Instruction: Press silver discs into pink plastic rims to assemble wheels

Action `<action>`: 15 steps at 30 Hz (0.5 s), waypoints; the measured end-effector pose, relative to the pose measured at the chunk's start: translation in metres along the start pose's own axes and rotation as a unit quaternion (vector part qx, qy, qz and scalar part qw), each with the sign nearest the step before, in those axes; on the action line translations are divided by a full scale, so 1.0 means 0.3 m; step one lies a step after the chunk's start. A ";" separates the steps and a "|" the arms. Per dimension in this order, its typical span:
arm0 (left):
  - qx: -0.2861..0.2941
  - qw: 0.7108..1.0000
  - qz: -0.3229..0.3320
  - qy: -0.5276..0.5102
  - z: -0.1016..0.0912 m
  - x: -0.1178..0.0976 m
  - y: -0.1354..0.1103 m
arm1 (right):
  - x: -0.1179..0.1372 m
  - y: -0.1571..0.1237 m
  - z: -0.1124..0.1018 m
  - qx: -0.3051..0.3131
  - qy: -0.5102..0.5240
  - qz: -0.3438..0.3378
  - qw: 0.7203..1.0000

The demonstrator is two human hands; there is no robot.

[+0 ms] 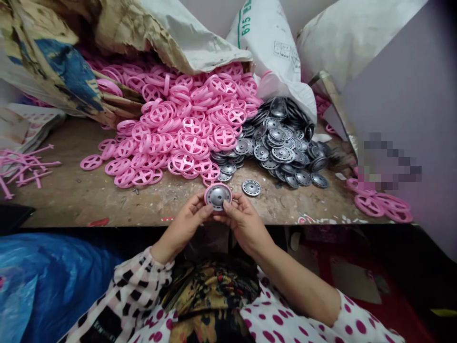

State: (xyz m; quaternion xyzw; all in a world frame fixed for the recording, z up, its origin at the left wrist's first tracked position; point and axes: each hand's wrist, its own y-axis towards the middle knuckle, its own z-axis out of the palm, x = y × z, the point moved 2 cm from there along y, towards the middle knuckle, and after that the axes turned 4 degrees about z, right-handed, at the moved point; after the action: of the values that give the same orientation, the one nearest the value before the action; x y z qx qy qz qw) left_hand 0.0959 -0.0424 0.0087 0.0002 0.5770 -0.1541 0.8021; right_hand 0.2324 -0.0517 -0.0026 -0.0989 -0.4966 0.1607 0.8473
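Observation:
Both of my hands hold one small wheel (pixel 217 196) at the near edge of the wooden table (pixel 89 200): a pink plastic rim with a silver hubcap set in its face. My left hand (pixel 185 224) grips its left side and my right hand (pixel 243 221) pinches its right side. Just beyond lies a loose silver hubcap (pixel 251 187). A heap of pink wheel rims (pixel 185 128) spills from a torn sack, and a heap of silver hubcaps (pixel 282 147) spills from a white sack to its right.
Pink plastic sprues (pixel 24 169) lie at the table's left end. A few pink rims (pixel 382 205) rest at the right edge below a blurred patch. White sacks (pixel 274 52) stand behind. A blue plastic bag (pixel 46 281) sits low on the left.

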 end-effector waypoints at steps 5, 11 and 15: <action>-0.036 0.998 0.044 0.014 -0.002 -0.003 -0.008 | 0.009 -0.013 0.029 -0.010 -0.127 -0.058 0.990; -0.011 0.983 0.095 0.156 -0.012 -0.070 -0.023 | 0.103 0.017 0.021 0.065 -0.255 -0.148 0.953; -0.065 0.985 0.115 0.111 0.001 -0.047 -0.028 | 0.071 0.016 0.029 0.034 -0.186 -0.118 0.975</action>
State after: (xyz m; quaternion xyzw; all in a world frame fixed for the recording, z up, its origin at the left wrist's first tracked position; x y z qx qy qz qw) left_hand 0.0900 -0.0469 0.0233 0.0318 0.6673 -0.0217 0.7438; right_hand 0.2336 -0.0394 0.0175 0.0213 -0.6478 0.0917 0.7559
